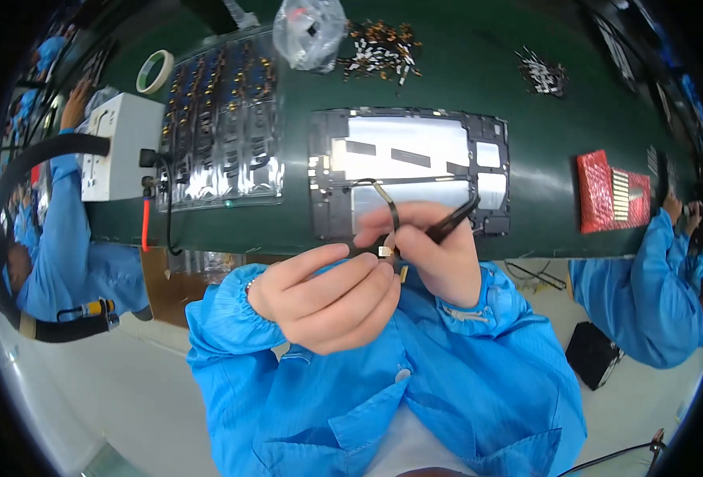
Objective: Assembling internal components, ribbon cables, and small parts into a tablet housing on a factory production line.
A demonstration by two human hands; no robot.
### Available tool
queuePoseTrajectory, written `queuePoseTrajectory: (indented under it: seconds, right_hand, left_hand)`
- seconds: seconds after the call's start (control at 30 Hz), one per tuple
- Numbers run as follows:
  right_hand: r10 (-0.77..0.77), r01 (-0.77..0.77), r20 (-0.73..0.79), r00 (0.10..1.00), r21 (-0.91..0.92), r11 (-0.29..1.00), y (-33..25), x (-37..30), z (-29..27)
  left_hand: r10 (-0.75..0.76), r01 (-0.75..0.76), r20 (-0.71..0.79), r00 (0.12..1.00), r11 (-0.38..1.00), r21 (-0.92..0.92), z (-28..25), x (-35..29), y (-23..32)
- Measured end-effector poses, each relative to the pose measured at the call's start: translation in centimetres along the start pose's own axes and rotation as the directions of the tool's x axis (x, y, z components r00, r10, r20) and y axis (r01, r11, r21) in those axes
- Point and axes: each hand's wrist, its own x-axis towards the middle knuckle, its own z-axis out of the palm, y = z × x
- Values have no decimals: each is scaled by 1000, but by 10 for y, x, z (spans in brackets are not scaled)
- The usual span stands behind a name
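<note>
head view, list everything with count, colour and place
table: one, green, across view
flat device: one, black and silver, centre
tray of parts: one, clear, left
tape roll: one, cream, upper left
plastic bag: one, clear, top
part piles: two, mixed colours, top and upper right
equipment box: one, white, left
hose: one, black, far left
bubble wrap: one piece, red, right
strips: several, gold, on bubble wrap
carton: one, brown, under table edge
case: one, black, floor right
co-workers: several, blue clothes, both sides
bent tool: one, black, right hand
small piece: one, partly white, fingertips
sleeves: two, blue, lower centre
left hand: one, bare, centre
right hand: one, bare, centre
</note>
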Motion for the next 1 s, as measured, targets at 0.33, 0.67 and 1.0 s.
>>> queuePoseTrajectory:
  seconds: [0.33, 0.67, 1.0]
  right_hand:
    - [-338, 228, -181, 924, -451, 863, 11, -3, -11]
    - [-495, 362, 73, 866, -774, 519, -3, -8, -10]
    - [-409, 392, 216, 886, -822, 414, -3, -10, -5]
  left_hand:
    - [-299, 306, 69, 952, 934, -183, 23, 22, -11]
    - [-378, 391, 101, 920, 887, -244, 27, 19, -16]
    - [-290, 290, 60, 955, 957, 4, 16, 10, -7]
